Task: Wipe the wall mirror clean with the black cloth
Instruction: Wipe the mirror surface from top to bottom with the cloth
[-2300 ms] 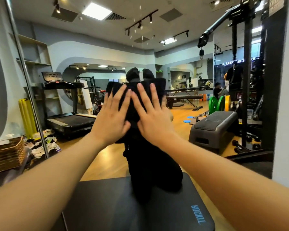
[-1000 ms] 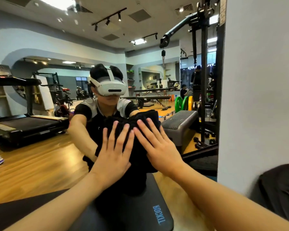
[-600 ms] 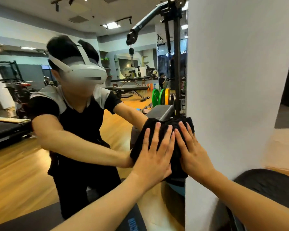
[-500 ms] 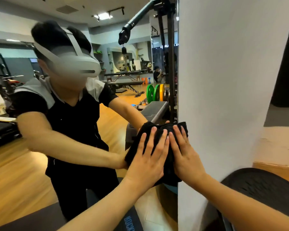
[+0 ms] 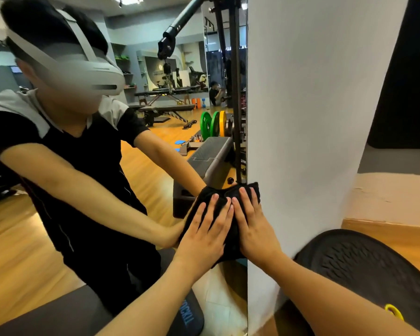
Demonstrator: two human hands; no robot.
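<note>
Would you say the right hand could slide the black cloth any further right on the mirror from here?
Probably not: the black cloth, pressed flat by the right hand and left hand, already overlaps the mirror edge onto the white wall.

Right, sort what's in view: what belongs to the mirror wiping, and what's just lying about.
In the job:
- black cloth, at the mirror's right edge
- wall mirror
- left hand, flat on the cloth
- right hand, flat on the cloth

Just lying about:
- white wall beside the mirror
- black mesh seat, lower right
- yellow ring on it
- dark mat, bottom left
</note>
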